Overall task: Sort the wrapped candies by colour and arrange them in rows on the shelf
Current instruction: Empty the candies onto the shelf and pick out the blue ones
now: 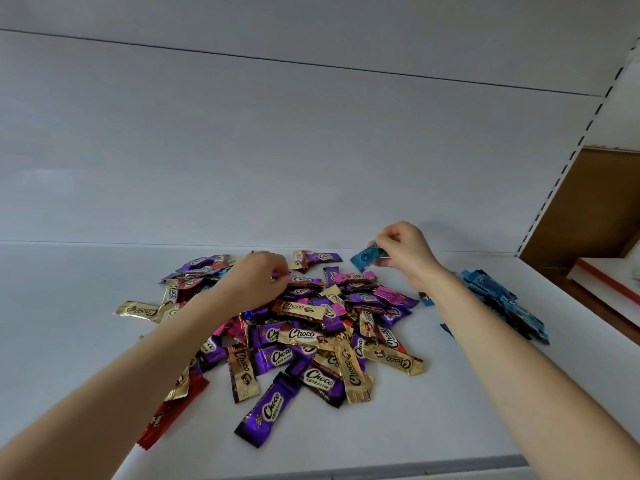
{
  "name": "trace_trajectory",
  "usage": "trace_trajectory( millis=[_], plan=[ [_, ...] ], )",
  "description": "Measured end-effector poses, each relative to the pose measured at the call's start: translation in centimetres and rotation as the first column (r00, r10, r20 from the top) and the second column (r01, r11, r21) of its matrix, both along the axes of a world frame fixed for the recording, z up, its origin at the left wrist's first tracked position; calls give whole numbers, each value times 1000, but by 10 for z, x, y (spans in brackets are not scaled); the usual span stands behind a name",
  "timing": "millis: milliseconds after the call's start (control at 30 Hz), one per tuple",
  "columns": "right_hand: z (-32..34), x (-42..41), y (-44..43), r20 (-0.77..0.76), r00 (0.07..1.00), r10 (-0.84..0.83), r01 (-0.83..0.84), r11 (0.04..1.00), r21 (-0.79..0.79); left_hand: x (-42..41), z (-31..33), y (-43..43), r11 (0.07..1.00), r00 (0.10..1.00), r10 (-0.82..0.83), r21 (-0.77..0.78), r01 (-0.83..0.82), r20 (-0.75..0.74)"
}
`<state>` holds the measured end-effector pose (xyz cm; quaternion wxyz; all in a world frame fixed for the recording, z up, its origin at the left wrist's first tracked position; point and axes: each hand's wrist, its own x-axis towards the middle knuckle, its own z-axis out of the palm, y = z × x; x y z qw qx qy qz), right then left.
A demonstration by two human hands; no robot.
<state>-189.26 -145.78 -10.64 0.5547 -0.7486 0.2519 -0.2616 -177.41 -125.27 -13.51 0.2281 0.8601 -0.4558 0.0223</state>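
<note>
Seen from the head camera, the right hand (403, 252) pinches a blue candy (369, 257) between thumb and fingertips. It is held clear of the shelf (86, 341), above the far edge of the mixed pile (311, 337), probably so it can go to the blue stack (502, 303) lying well apart on the right, where that colour sits by itself. The left hand (256, 282) is on the pile's far side, fingers curled down. I cannot tell whether it grips a wrapper, but it looks to be picking out another.
</note>
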Motion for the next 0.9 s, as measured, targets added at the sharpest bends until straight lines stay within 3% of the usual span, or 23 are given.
trace_trajectory(
  millis=[67, 133, 300, 600, 800, 900],
  plan=[
    [1, -10, -2, -75, 997, -15, 11, 998, -54, 2, 1, 5, 999, 999, 32, -17, -32, 5],
    [1, -17, -1, -229, 973, 41, -81, 982, -168, 7, 2, 15, 995, 997, 79, -53, -79, 3],
    [-5, -18, 11, -648, 753, 116, -476, 775, -415, 12, -2, 35, 987, 989, 147, -69, -146, 12],
    [-5, -8, 16, -761, 649, 28, -503, 765, -402, 16, 2, 63, 963, 968, 239, -109, -246, -72],
    [-10, 4, 29, -688, 723, 65, -430, 822, -373, 16, 5, 79, 958, 962, 242, -128, -258, -129],
    [-6, 9, 40, -553, 825, 115, -366, 855, -368, 19, 5, 80, 959, 961, 243, -116, -258, -134]
  ],
)
